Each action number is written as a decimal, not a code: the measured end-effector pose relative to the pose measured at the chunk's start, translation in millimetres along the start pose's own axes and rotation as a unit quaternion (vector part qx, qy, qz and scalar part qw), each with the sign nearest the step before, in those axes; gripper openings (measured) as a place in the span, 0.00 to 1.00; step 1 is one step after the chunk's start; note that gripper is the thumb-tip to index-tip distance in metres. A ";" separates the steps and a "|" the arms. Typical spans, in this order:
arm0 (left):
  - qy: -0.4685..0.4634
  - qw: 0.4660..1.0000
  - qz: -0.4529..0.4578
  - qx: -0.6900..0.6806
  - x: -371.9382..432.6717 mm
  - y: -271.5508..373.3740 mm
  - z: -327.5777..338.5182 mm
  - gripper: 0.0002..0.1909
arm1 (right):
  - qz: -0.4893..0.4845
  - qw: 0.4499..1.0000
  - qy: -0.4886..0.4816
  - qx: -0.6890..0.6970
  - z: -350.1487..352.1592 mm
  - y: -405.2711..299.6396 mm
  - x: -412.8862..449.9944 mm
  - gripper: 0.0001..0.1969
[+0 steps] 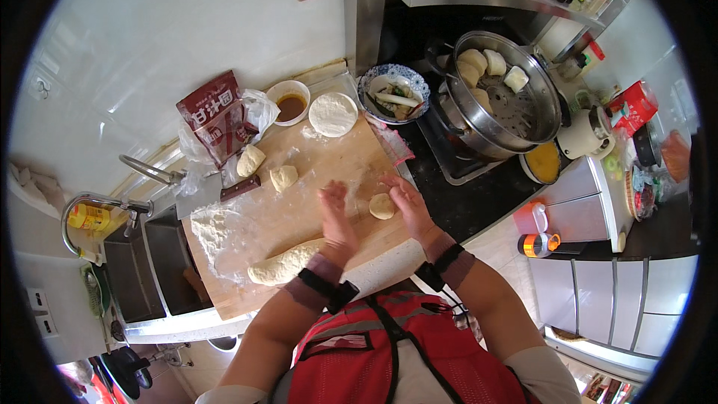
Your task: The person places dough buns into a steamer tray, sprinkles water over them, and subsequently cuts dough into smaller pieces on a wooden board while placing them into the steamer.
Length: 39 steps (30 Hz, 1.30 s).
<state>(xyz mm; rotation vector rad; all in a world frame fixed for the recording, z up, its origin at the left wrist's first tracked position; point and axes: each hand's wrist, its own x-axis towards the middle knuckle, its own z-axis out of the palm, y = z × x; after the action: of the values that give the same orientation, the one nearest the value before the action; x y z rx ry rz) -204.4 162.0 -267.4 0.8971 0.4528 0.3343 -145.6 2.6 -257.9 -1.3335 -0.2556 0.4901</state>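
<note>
Both my hands hover over a large wooden board (303,219) dusted with flour. My left hand (336,219) is turned edge-on and holds nothing. Nearest to it lies a thick log of dough (280,265), partly covered by my left wrist. To the right, my right hand (410,206) has its fingers spread, its thumb side close beside a round, flattened dough piece (382,206); whether they touch I cannot tell. Two more cut dough pieces, one (251,161) by the bag and another (284,178) nearer the middle, rest on the board's far left part.
A cleaver (199,195) lies at the board's left, near spread flour (210,230). Behind stand a flour bag (213,118), a bowl of brown liquid (291,106) and a bowl of flour (333,115). A steamer pot (505,95) holding dough pieces sits on the stove; a sink (134,269) is left.
</note>
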 end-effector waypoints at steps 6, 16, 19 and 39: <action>0.014 0.998 -0.066 0.005 -1.6 52.8 -5.9 0.31 | -0.209 0.837 -0.073 -0.500 2.9 -10.6 -11.8 0.31; -0.008 0.995 -0.095 0.026 -11.2 60.0 -26.0 0.16 | -0.193 0.766 -0.150 -0.595 23.6 2.2 -16.8 0.12; -0.009 0.996 -0.092 0.004 -13.6 71.1 -23.2 0.09 | -0.154 0.785 -0.202 -0.565 14.1 -38.4 -12.2 0.12; 0.042 0.995 -0.091 0.023 -10.1 67.0 -21.8 0.04 | 0.011 0.588 0.031 -0.808 -262.0 -290.7 75.9 0.23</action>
<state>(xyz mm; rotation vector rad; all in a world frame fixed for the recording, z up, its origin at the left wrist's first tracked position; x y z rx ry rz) -230.2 211.0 -222.7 0.8815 0.6180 0.1953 94.7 -232.1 -43.3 -3.1622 -0.7148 0.0859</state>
